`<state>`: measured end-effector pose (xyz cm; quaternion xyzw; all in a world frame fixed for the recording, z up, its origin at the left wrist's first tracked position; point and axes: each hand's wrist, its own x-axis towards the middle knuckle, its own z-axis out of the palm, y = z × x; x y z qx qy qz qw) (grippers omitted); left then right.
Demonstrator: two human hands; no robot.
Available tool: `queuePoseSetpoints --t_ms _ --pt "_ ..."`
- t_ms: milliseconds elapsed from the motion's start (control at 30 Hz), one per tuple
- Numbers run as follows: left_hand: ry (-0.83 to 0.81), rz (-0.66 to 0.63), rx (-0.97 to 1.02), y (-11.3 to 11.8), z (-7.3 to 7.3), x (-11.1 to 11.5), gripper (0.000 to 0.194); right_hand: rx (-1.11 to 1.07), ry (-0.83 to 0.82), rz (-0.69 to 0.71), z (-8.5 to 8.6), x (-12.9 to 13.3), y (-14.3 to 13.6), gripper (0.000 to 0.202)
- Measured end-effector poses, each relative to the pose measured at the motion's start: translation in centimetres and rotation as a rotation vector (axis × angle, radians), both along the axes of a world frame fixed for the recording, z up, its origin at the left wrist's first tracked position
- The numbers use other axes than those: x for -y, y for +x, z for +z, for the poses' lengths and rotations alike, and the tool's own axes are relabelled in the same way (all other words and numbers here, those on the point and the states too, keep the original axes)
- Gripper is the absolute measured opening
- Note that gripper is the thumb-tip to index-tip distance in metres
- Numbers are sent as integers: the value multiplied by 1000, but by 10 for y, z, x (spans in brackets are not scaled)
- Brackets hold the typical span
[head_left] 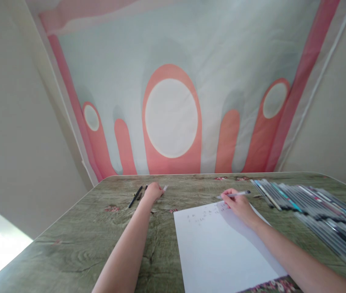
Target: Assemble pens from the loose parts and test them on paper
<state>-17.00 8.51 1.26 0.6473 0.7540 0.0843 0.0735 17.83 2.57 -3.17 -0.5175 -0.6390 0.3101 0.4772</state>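
Near the table's far edge, left of centre, my left hand [154, 190] has its fingers closed around a small translucent object [165, 188] that pokes out to the right; it may be a pen cap or pen end. Two dark pens lie beside that hand, one [135, 197] fully visible and the other partly hidden by it. My right hand [236, 201] pinches a clear pen [242, 193] with a dark end over the top right of a white sheet of paper [224, 248]. Small, faint marks run along the upper part of the sheet.
Many grey pens [322, 203], some with blue, teal or red parts, lie in rows on the right side of the wood-patterned table [78, 236]. Behind the table hangs a pink and pale backdrop [173, 118]. Flowery printing shows below the sheet.
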Motion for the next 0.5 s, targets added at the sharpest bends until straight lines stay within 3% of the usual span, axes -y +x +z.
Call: queuePoseSetpoints --t_ms 267,400,500 --pt "-13 16 100 2 2 3 13 2 4 3 1 1 0 24" --pt "4 -27 221 10 15 8 15 -4 -3 2 4 2 -1 24" --pt "31 -131 383 33 26 14 20 -8 -1 0 6 3 -2 24"
